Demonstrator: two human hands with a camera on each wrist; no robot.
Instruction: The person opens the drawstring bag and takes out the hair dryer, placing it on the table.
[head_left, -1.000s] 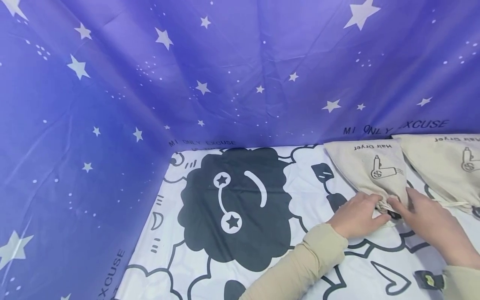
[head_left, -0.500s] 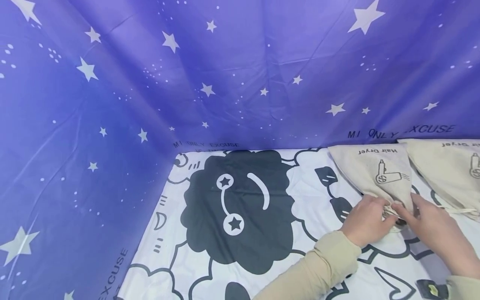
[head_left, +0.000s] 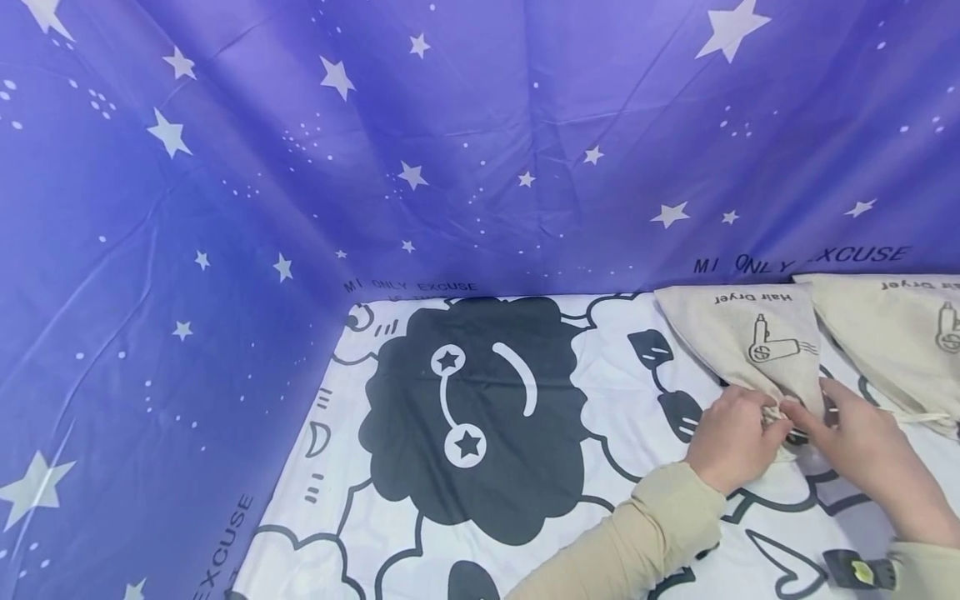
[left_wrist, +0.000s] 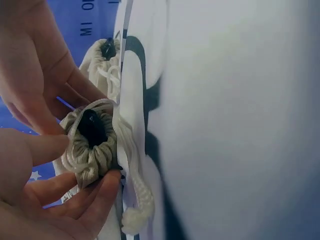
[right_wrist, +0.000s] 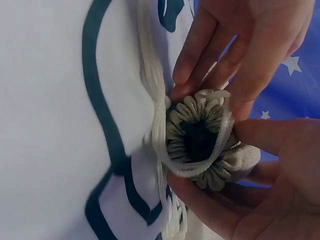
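Note:
A beige drawstring bag, printed "Hair Dryer" above a dryer outline, lies with its gathered neck toward me. My left hand holds one side of that neck, thumb and fingers around the cloth. From the other side my right hand grips it too, the thumbs almost meeting. In the left wrist view the puckered bag mouth sits between both hands, something dark and shiny inside. A pale drawstring loops across the opening in the right wrist view and trails over the cloth. Part of the neck is hidden by my fingers.
A second beige bag with the same print lies to the right, cut off by the view's edge. A white printed cloth covers the surface. Purple star-patterned fabric rises behind and on the left.
My left hand has shifted slightly right along the bag's neck, closer to the right hand. The bag stays in place, while the head view has moved a little.

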